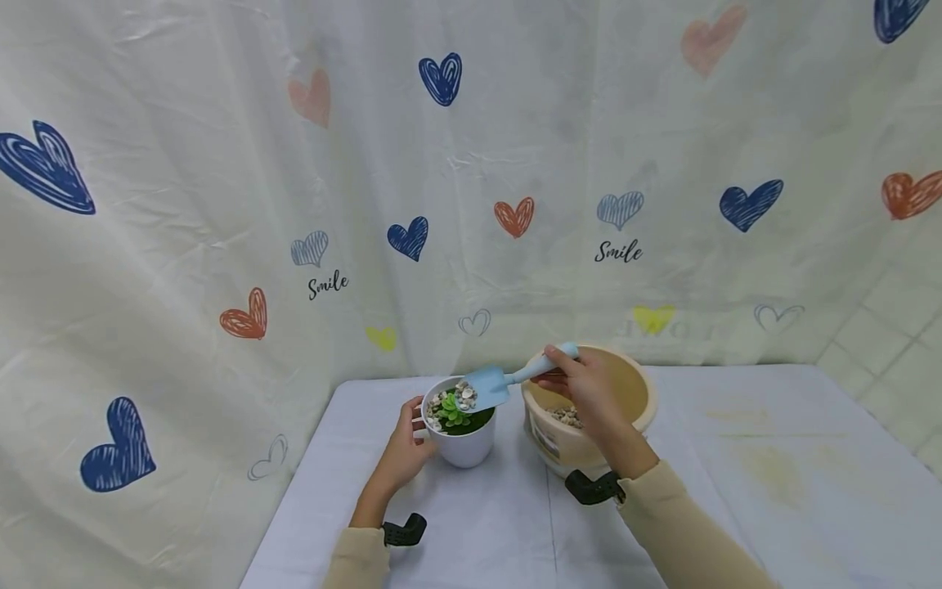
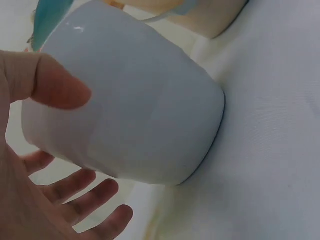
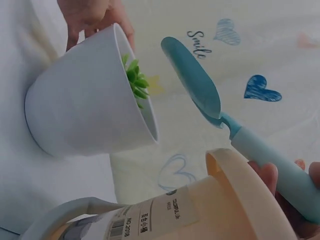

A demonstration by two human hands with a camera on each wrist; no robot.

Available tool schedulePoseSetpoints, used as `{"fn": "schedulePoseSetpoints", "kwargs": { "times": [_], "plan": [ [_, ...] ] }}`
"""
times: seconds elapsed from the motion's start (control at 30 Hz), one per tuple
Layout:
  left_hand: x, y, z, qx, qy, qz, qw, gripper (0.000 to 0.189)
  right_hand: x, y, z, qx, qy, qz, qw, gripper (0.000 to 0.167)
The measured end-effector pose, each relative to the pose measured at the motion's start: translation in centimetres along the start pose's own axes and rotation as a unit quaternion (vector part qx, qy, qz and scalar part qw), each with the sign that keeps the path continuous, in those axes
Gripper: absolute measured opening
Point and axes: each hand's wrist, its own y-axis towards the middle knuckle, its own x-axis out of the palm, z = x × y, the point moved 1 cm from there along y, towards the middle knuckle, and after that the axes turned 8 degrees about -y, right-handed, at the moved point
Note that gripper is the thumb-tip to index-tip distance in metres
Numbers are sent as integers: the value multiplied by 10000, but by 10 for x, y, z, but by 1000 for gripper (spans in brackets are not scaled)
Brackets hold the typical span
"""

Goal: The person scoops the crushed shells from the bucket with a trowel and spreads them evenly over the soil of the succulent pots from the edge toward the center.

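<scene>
My left hand [image 1: 403,448] holds the side of a white flowerpot [image 1: 465,450], the thumb on the near wall and the other fingers loosely spread round the left side. Inside the pot, a small green succulent [image 1: 450,409] stands among pale pebbles at the left. Gripped by its handle in my right hand [image 1: 592,401] is a light-blue trowel [image 1: 487,388]. Its blade hangs over the pot's rim with small pebbles [image 1: 466,397] on it. In the right wrist view, the trowel blade [image 3: 197,77] stands apart from the pot, showing its underside.
A larger cream planter [image 1: 639,401] with pebbles [image 1: 567,415] at its bottom stands right of the white pot, under my right hand. It bears a printed label [image 3: 150,215]. A white cloth [image 1: 515,532] covers the table. Behind hangs a heart-print curtain [image 1: 545,139].
</scene>
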Motion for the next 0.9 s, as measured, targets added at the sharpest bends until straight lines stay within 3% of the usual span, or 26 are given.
{"fn": "schedulePoseSetpoints", "kwargs": {
  "times": [0.13,0.23,0.57,0.9],
  "plan": [
    [6,0,-6,27,-5,-219,9998,105,5,-1,0,50,-115,43,9999,36],
    [10,-1,-7,17,-88,-198,9998,118,7,-2,0,38,-201,56,9998,36],
    [33,-2,-11,224,-313,598,9975,133,8,-3,3,8,-524,-115,9986,36],
    [40,1,-12,379,-175,991,9942,131,9,-3,4,-214,-605,-266,9976,35]
  ]
}}
